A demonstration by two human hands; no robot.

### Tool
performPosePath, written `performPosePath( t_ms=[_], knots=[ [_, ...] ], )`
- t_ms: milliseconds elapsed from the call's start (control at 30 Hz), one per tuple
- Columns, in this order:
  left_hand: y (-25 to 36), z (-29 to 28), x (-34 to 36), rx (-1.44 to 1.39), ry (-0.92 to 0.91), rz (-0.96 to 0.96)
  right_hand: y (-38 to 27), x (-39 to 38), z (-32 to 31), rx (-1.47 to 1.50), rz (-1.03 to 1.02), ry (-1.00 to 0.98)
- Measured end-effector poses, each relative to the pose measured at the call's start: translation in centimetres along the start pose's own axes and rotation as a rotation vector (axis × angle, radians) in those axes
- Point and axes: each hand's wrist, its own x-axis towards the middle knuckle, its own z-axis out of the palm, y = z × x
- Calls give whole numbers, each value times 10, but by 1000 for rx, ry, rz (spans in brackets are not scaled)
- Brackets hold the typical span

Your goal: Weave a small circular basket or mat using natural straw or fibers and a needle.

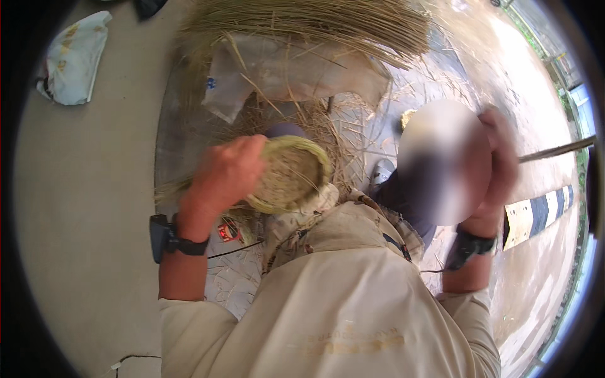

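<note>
My left hand is raised in front of me and grips the edge of a round woven straw disc, a coiled mat or basket base, pale green and tan. My right hand is lifted on the right, fingers curled, beside a blurred patch; a thin dark rod or strand runs from it toward the right edge. I cannot tell whether the fingers hold that strand. Both wrists wear dark bands. My beige shirt fills the lower middle.
A large bundle of dry straw lies at the top over a white sack. Loose straw litters the tiled floor. A crumpled white bag lies at top left. A small red object sits below the disc. A black-and-yellow kerb is at right.
</note>
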Motion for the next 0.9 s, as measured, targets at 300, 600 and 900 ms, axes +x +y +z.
performPosePath(
  t_ms=[300, 600, 900],
  knots=[
    [-102, -75, -70, 354, -63, -422, -239, -125, -348, -491, -372, 577],
    [-27, -33, -35, 11, -87, -149, -93, -75, -187, -1308, -73, 698],
    [75, 8, 9, -354, -61, 114, 118, -6, -1, -702, 669, -318]
  ],
)
